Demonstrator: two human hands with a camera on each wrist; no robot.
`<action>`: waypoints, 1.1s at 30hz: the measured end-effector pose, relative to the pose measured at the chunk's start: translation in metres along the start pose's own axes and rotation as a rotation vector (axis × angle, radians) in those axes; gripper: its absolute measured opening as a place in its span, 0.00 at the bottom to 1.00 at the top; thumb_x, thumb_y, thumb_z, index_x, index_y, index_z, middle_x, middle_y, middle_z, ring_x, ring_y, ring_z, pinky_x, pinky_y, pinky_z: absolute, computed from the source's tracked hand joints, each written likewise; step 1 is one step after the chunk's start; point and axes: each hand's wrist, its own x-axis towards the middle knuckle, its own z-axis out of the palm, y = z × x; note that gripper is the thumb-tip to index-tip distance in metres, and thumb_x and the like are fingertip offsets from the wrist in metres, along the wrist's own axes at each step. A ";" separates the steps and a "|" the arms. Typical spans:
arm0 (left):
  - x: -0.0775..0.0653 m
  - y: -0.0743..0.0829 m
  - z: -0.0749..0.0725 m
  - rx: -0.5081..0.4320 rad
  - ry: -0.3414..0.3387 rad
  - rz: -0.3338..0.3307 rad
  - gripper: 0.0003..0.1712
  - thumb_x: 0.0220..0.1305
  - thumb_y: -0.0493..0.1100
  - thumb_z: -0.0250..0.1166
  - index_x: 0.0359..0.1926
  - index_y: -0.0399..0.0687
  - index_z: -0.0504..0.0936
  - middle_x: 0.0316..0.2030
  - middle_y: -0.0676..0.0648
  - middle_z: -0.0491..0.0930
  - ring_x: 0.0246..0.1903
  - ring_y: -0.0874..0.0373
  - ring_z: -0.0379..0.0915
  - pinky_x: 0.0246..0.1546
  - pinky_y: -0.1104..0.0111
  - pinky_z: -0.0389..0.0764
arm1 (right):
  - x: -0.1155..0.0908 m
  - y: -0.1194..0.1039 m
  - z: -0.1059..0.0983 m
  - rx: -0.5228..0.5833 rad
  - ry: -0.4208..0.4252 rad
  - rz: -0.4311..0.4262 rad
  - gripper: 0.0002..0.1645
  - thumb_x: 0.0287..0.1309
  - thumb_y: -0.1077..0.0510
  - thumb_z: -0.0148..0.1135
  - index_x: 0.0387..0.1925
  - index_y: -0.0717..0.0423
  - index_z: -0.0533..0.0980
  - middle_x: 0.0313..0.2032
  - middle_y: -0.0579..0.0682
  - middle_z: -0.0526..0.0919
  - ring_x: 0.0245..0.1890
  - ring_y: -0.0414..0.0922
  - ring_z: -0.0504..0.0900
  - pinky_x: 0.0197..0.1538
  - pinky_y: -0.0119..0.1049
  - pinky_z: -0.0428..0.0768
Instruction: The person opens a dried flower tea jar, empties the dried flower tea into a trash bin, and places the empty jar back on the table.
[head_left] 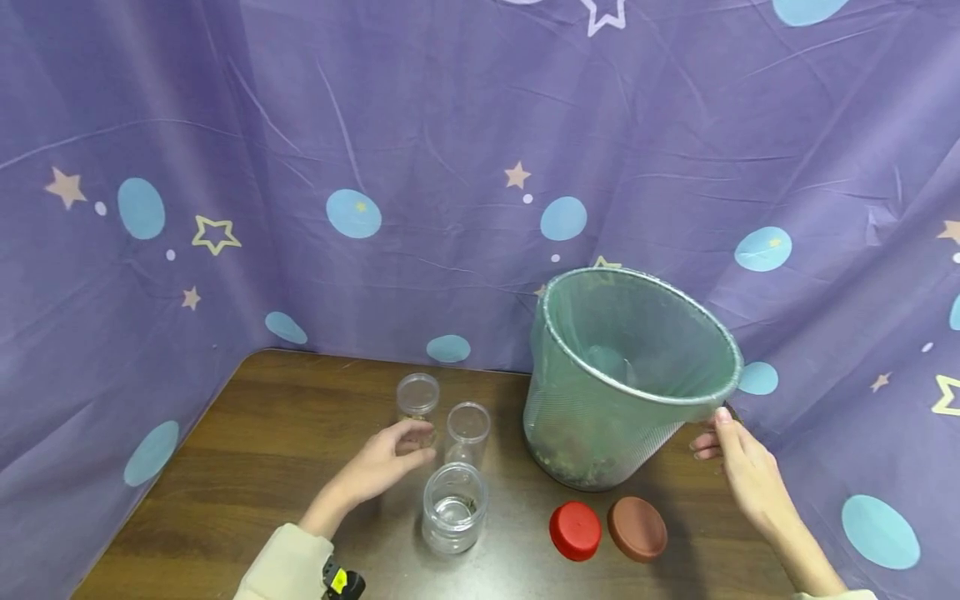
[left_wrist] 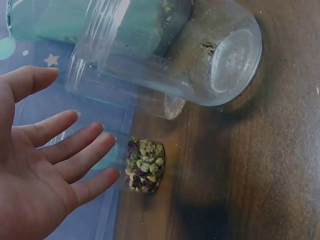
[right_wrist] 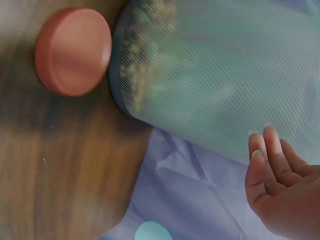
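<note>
My left hand [head_left: 384,462] reaches over the table beside a clear jar [left_wrist: 145,167] of dried buds and petals, its fingers spread and holding nothing. It partly hides that jar in the head view. Closer to me are a slim clear jar [head_left: 468,425] and a wider clear jar [head_left: 454,510] with a few dark scraps inside. On the right, a mesh wastebasket [head_left: 600,400] lined with a green bag has dried plant bits at its bottom. My right hand [head_left: 742,475] is at the basket's right rim, fingers loosely bent and gripping nothing; whether the thumb touches the rim, I cannot tell.
A red lid [head_left: 576,531] and a brown lid [head_left: 637,529] lie in front of the wastebasket. The wooden table [head_left: 285,433] ends at a purple patterned curtain [head_left: 450,167], which hangs behind and on both sides.
</note>
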 end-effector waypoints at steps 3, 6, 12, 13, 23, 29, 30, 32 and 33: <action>-0.001 -0.001 -0.001 0.002 -0.005 0.009 0.30 0.65 0.48 0.64 0.62 0.35 0.72 0.59 0.32 0.77 0.56 0.38 0.77 0.55 0.52 0.81 | -0.006 0.001 0.010 -0.036 -0.022 -0.019 0.36 0.78 0.43 0.25 0.57 0.63 0.73 0.41 0.53 0.84 0.36 0.25 0.76 0.38 0.27 0.76; -0.002 -0.003 -0.002 -0.008 -0.018 0.013 0.30 0.66 0.48 0.63 0.62 0.34 0.72 0.58 0.31 0.77 0.55 0.39 0.78 0.54 0.54 0.81 | -0.010 0.002 0.020 -0.076 -0.071 -0.038 0.33 0.78 0.44 0.27 0.54 0.60 0.75 0.40 0.50 0.84 0.41 0.34 0.80 0.43 0.32 0.78; -0.003 -0.007 -0.004 0.007 -0.016 -0.017 0.30 0.67 0.49 0.63 0.63 0.35 0.71 0.56 0.31 0.78 0.54 0.42 0.79 0.55 0.55 0.81 | -0.015 0.001 0.038 -0.085 -0.238 -0.052 0.31 0.77 0.42 0.35 0.54 0.61 0.75 0.44 0.53 0.85 0.49 0.52 0.83 0.50 0.52 0.81; -0.003 -0.008 -0.004 0.018 -0.017 -0.020 0.31 0.66 0.50 0.63 0.63 0.35 0.72 0.56 0.32 0.78 0.54 0.43 0.79 0.55 0.55 0.81 | -0.015 0.000 0.041 -0.092 -0.257 -0.063 0.30 0.77 0.42 0.36 0.56 0.60 0.75 0.45 0.52 0.85 0.50 0.51 0.83 0.51 0.51 0.81; -0.004 -0.011 -0.008 0.042 -0.025 -0.032 0.35 0.64 0.54 0.64 0.63 0.34 0.72 0.56 0.32 0.79 0.54 0.43 0.79 0.56 0.54 0.80 | -0.019 -0.012 0.063 -0.197 -0.266 -0.163 0.20 0.71 0.39 0.49 0.49 0.46 0.78 0.44 0.39 0.84 0.47 0.41 0.82 0.48 0.40 0.80; -0.007 -0.016 -0.013 0.067 -0.029 -0.023 0.32 0.66 0.52 0.64 0.61 0.33 0.73 0.54 0.33 0.80 0.53 0.43 0.80 0.56 0.53 0.80 | -0.019 -0.018 0.070 -0.234 -0.268 -0.201 0.19 0.70 0.37 0.51 0.47 0.42 0.78 0.42 0.35 0.83 0.45 0.38 0.82 0.46 0.40 0.80; -0.007 -0.017 -0.013 0.070 -0.029 -0.020 0.31 0.66 0.52 0.63 0.60 0.33 0.73 0.53 0.33 0.80 0.52 0.43 0.80 0.55 0.52 0.80 | -0.019 -0.018 0.072 -0.240 -0.269 -0.209 0.18 0.69 0.38 0.51 0.47 0.42 0.78 0.41 0.34 0.83 0.45 0.38 0.82 0.46 0.39 0.80; -0.007 -0.018 -0.015 0.076 -0.030 -0.013 0.30 0.66 0.51 0.63 0.60 0.33 0.74 0.53 0.33 0.80 0.52 0.44 0.81 0.55 0.52 0.80 | -0.019 -0.019 0.074 -0.245 -0.284 -0.219 0.18 0.69 0.38 0.51 0.47 0.41 0.78 0.41 0.34 0.83 0.45 0.38 0.83 0.46 0.39 0.80; -0.007 -0.019 -0.015 0.077 -0.031 -0.011 0.30 0.66 0.51 0.63 0.60 0.34 0.74 0.53 0.33 0.80 0.52 0.44 0.81 0.55 0.52 0.80 | -0.019 -0.020 0.075 -0.246 -0.296 -0.224 0.18 0.69 0.38 0.51 0.47 0.42 0.78 0.41 0.35 0.83 0.45 0.38 0.83 0.46 0.38 0.81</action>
